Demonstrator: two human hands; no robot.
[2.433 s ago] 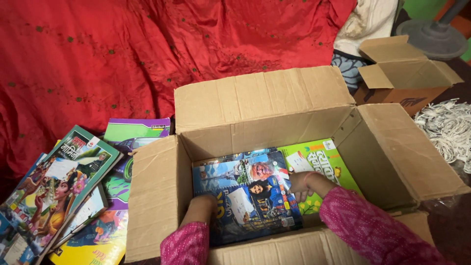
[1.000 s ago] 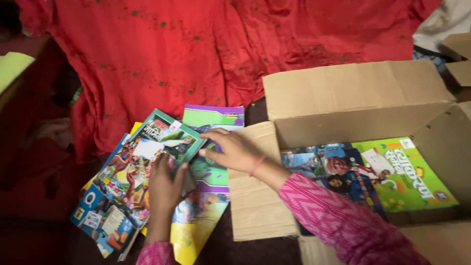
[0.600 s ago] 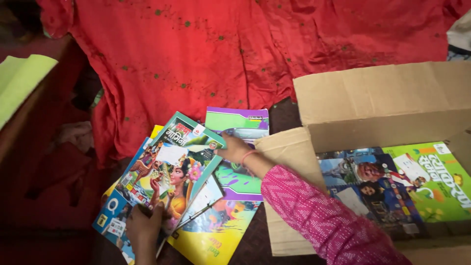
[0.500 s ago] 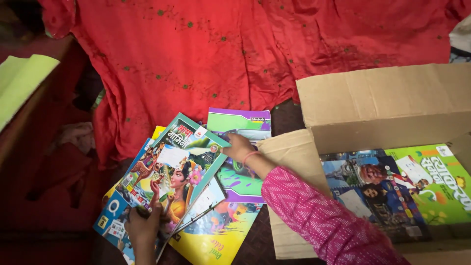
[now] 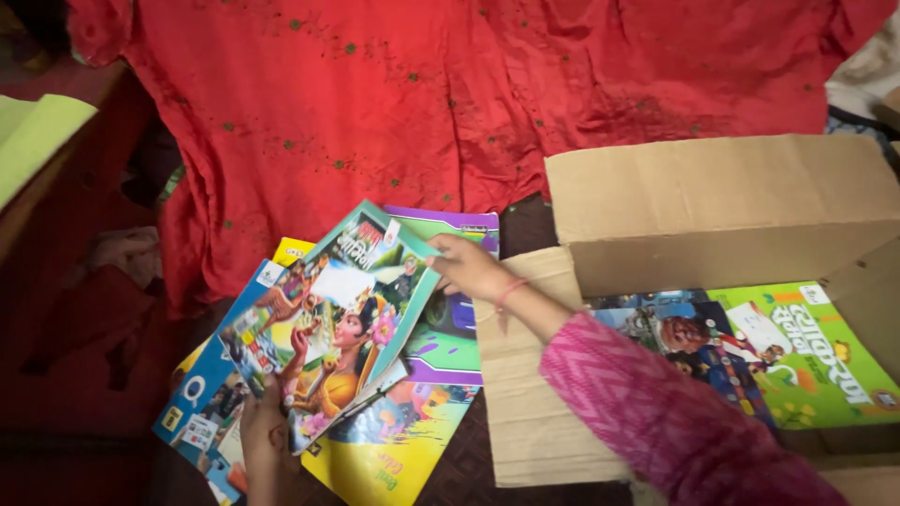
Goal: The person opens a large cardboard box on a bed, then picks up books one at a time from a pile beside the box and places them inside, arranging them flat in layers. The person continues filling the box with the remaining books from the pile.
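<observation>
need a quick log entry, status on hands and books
Left hand and right hand both grip top illustrated book, lifted off pile. Open cardboard box beside, unobstructed.

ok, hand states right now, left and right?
Left hand: closed on the lower edge of the top book.
Right hand: fingers pinching the same book's upper right edge.

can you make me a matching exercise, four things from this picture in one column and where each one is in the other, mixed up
Things:
1. teal-edged book
2. green book
3. red cloth
4. purple-edged book

Places:
a. hanging behind the pile and the box
b. lying inside the cardboard box
c. gripped at its corners by the left hand and the right hand
d. lying in the pile, partly under the lifted book

Pairs: 1-c, 2-b, 3-a, 4-d
</observation>
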